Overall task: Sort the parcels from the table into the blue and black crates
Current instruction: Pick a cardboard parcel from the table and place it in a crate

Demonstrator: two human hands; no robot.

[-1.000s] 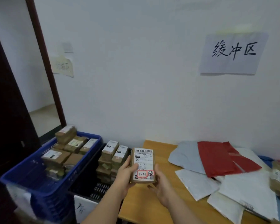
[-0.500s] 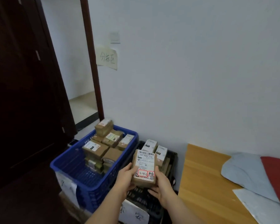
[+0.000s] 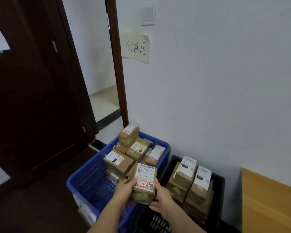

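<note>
Parcel [image 3: 144,180] and both hands had travelled left since a second before: then they were over the wooden table's [image 3: 269,199] near corner, now they hung above the right edge of the blue crate [image 3: 91,182], with the table well off to the right of the right hand [image 3: 161,197]. The left hand [image 3: 124,189] gripped the small brown box at its lower left side, and the right hand cupped its lower right corner from beneath, fingers curled round it, just as they had held it before. The parcel's white label faced up, bearing a barcode at the top and, in red-ringed handwriting at the bottom, "3-4-3" (the characters beside it were too blurred to read). Beyond the left hand, labelled brown boxes were stacked in the blue crate; just right of the right hand stood the black crate [image 3: 217,179] with two taller stacks. A paper sign [image 3: 135,47] on the wall above read "分拣区".
</note>
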